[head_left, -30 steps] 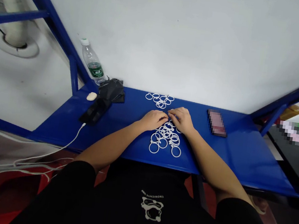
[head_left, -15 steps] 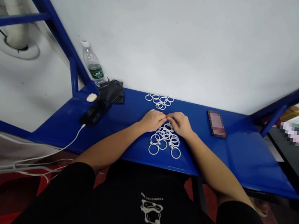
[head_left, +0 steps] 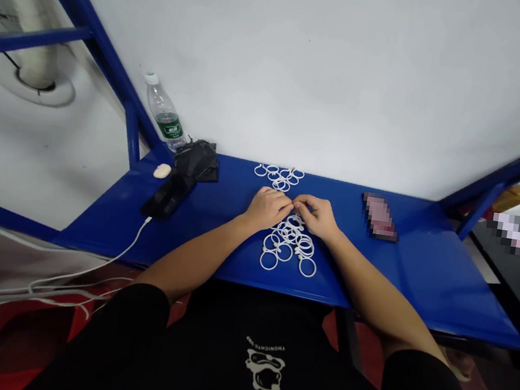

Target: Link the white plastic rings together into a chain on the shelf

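My left hand (head_left: 268, 208) and my right hand (head_left: 315, 216) meet at the fingertips over the blue table (head_left: 224, 242). Both are closed in a pinch; whatever sits between the fingers is hidden or too small to make out. Just below them, toward me, lies a pile of white plastic rings (head_left: 285, 251) with small tabs, like curtain rings. Beyond my hands, near the wall, is a smaller group of similar white rings (head_left: 281, 185), some overlapping.
To the left stand a clear water bottle (head_left: 167, 118), a crumpled black bag (head_left: 197, 161), a black device (head_left: 167, 196) with a white cable (head_left: 130, 242), and a small pale object (head_left: 162, 171). A phone (head_left: 379, 216) lies on the right. A white wall (head_left: 334, 83) rises behind.
My fingertips shift slightly, the right-hand fingers now a little more curled. The whole view drifts slightly to the right; both ring groups look unchanged.
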{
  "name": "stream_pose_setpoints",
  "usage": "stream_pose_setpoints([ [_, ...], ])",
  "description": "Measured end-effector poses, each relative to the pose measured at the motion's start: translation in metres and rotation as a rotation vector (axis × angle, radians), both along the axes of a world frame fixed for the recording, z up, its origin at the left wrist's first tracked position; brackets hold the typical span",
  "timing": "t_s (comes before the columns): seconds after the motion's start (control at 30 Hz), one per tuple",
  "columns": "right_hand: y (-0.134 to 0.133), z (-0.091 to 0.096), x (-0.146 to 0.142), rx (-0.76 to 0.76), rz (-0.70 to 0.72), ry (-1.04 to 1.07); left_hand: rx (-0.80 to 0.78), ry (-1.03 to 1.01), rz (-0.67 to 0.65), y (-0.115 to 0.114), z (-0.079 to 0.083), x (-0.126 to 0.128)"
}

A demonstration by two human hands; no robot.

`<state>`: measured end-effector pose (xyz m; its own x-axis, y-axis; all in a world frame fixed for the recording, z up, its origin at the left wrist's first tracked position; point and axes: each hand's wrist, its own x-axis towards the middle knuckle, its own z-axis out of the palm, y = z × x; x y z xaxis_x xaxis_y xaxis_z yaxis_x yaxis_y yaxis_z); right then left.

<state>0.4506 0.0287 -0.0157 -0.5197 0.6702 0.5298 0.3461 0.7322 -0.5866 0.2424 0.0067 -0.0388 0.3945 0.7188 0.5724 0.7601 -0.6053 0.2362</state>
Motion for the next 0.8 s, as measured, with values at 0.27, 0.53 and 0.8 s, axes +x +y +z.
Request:
stream_pose_setpoints([
  [0.27, 0.009, -0.015, 0.005, 0.203, -0.084, -0.146, -0.082, -0.053, 0.161, 0.019, -0.007, -0.020],
  [0.53, 0.024, -0.026, 0.015, 0.179, -0.138, -0.148, -0.260, 0.070, 0.289, 0.027, -0.020, -0.028],
  [0.8, 0.022, -0.025, 0.013, 0.173, -0.124, -0.129, -0.248, -0.007, 0.245, 0.024, -0.011, -0.022],
])
